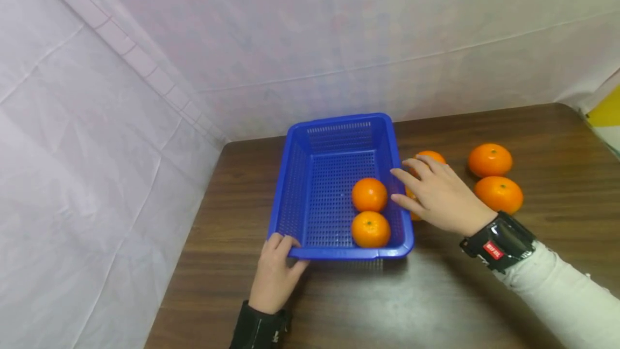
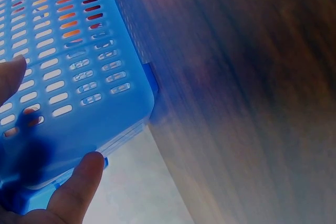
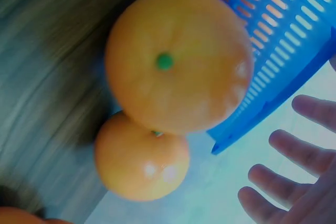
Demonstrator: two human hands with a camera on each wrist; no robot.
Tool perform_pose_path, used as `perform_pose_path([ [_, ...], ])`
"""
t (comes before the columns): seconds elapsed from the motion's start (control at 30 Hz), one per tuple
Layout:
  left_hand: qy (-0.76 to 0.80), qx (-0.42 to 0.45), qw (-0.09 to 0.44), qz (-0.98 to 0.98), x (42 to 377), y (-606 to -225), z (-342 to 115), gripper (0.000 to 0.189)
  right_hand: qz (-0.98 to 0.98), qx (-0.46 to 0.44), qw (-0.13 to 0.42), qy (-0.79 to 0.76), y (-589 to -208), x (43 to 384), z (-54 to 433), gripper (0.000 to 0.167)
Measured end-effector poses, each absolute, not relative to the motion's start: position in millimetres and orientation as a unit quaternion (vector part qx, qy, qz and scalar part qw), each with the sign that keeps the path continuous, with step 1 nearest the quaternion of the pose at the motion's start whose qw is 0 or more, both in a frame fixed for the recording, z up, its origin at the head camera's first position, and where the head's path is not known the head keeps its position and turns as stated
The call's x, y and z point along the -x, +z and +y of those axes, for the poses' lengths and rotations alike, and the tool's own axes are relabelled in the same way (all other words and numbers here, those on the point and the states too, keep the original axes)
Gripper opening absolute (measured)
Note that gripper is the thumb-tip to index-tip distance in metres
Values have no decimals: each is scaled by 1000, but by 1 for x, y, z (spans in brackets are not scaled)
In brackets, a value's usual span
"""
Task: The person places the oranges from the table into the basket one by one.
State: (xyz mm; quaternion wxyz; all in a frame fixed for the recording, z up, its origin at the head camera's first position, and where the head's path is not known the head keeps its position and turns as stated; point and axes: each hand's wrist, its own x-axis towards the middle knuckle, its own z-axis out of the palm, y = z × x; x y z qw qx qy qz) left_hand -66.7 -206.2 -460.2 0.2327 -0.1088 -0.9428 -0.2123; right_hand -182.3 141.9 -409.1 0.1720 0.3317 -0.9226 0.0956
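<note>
A blue perforated plastic basket (image 1: 334,255) stands on the table, with two oranges (image 1: 370,195) inside near its front right corner. My left hand (image 1: 273,276) grips the basket's front left corner, thumb outside the wall and fingers over the rim; the left wrist view shows the thumb and a finger against the blue plastic. Spread fingers mark my right hand (image 1: 445,195), which holds nothing, above the basket's right rim. Beneath it, partly hidden, are two more oranges (image 1: 430,156) just outside the basket. The right wrist view shows a large orange (image 3: 178,61) beside the basket wall.
Two further oranges (image 1: 490,160) lie on the wooden table (image 1: 218,203) to the right of my right hand. Pale cloth sheets (image 1: 339,42) hang behind the table and along its left side. Something yellow (image 1: 605,106) shows at the far right edge.
</note>
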Motion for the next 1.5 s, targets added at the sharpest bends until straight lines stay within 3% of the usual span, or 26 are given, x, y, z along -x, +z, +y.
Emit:
perform_pose_path([
  [0.77,-208,104,233,-944,67,-459,-208,36,-936,-290,113,163,-426,168,169,57],
  [1.1,-211,100,229,-945,67,-461,-208,35,-927,-308,108,183,-437,171,166,63],
  [1.5,-212,103,231,-944,67,-463,-208,35,-942,-271,44,191,-449,177,163,79],
])
